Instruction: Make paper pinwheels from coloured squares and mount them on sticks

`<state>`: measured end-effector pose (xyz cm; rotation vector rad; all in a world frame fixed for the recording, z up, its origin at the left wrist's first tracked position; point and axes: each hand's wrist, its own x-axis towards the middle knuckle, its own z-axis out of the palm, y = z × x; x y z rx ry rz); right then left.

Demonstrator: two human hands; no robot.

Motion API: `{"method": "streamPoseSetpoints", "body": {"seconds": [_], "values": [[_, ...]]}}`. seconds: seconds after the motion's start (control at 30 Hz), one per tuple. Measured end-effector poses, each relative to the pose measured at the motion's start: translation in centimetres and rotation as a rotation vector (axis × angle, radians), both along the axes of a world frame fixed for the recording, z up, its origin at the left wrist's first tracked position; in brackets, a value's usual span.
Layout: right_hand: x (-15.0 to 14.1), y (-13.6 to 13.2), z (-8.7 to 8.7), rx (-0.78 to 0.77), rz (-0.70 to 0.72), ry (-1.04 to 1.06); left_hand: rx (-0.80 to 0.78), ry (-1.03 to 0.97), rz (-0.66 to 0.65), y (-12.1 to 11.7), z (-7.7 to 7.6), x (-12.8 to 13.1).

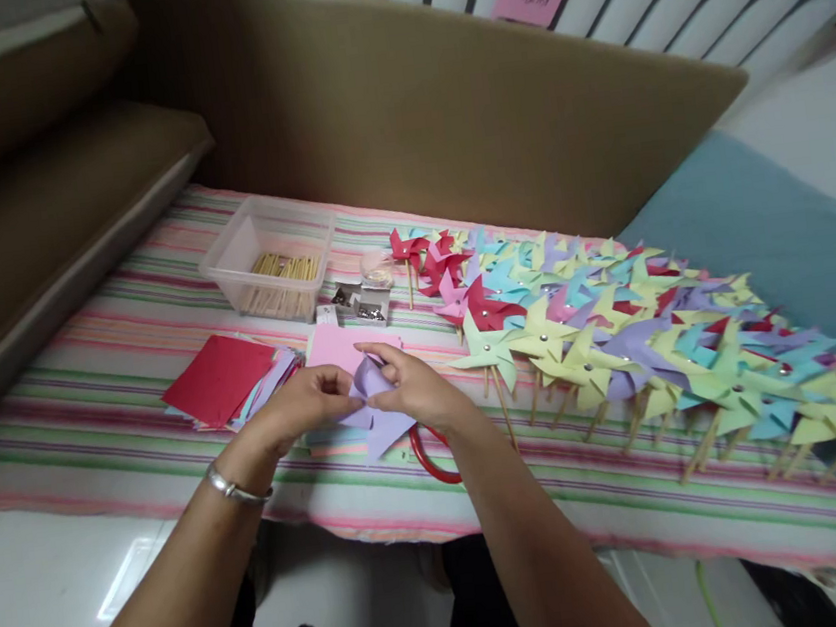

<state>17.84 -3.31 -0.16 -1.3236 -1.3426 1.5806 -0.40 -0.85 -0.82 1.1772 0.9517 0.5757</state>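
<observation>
A purple paper pinwheel (384, 432), partly folded, is held between both hands above the striped cloth. My left hand (314, 398) pinches its left side near the centre, a silver bangle on the wrist. From the right, my right hand (415, 386) grips the curled upper blade with thumb and fingers. The fingers hide the pinwheel's middle. Beneath it lie pink paper sheets (346, 344) and other coloured sheets. Red scissor handles (435, 462) stick out beside my right wrist.
Many finished paper pinwheels (590, 364) on sticks cover the right side. A clear plastic bin (265, 232) holds wooden sticks; a small box of metal fasteners (368, 309) stands beside it. Stacked paper squares (218, 378) lie left. A brown padded board (425, 111) stands behind.
</observation>
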Motion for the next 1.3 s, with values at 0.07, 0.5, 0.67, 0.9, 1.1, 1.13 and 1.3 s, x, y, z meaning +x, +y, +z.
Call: {"method": "streamPoseSetpoints", "body": {"seconds": [0.07,0.5,0.67,0.9,1.1,1.13,1.3], "values": [[0.1,0.3,-0.1,-0.016,-0.093,0.063,-0.015,-0.092,0.133,0.2,0.3,-0.2],[-2.7,0.6,-0.5,0.026,-0.550,0.371,-0.227,-0.421,0.426,-1.3,-1.1,3.4],[-3.4,0.4,-0.5,0.020,-0.555,0.365,-0.225,-0.390,0.490,-1.1,-1.1,3.3],[-2.1,0.4,-0.6,0.307,-0.545,-0.045,-0.197,-0.383,0.635,0.4,-0.9,1.3],[-1.9,-0.6,-0.4,0.815,-0.228,-0.455,-0.275,-0.383,0.739,1.7,-0.4,-0.9],[-2.1,-0.8,-0.4,0.852,-0.176,-0.496,-0.278,-0.393,0.734,1.8,-0.4,-1.0],[-3.0,-0.8,-0.7,0.915,-0.141,-0.591,-0.236,-0.384,0.712,1.4,-0.4,-0.8]]}}
